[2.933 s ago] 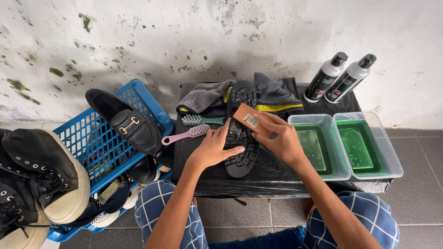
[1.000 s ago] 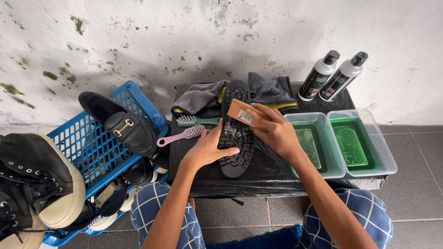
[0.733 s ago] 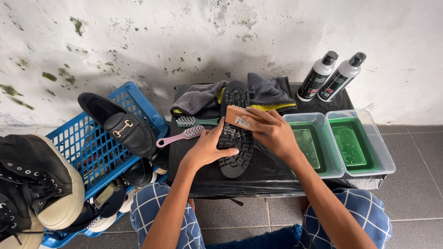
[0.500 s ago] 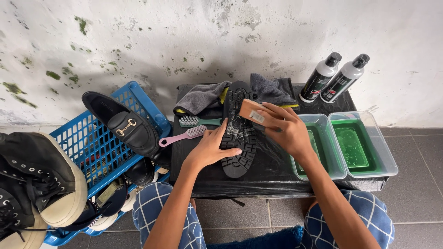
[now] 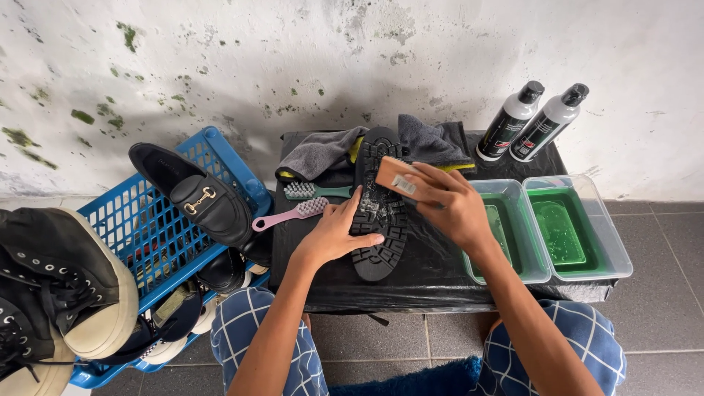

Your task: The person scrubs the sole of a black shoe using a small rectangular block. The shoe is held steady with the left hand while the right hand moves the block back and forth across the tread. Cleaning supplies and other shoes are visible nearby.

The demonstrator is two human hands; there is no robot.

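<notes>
Your left hand (image 5: 334, 233) lies flat, steadying the upturned shoe (image 5: 378, 213) on the table (image 5: 440, 268). Your right hand (image 5: 447, 205) grips a wooden brush (image 5: 396, 178) against the sole.

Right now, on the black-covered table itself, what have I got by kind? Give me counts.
Brushes: 3, a wooden one in the right hand, a green one, a pink one
Shoes: 1, sole up, steadied by the left hand
Spray bottles: 2
Clear tubs: 2
Grey cloths: 2
Total: 10
</notes>
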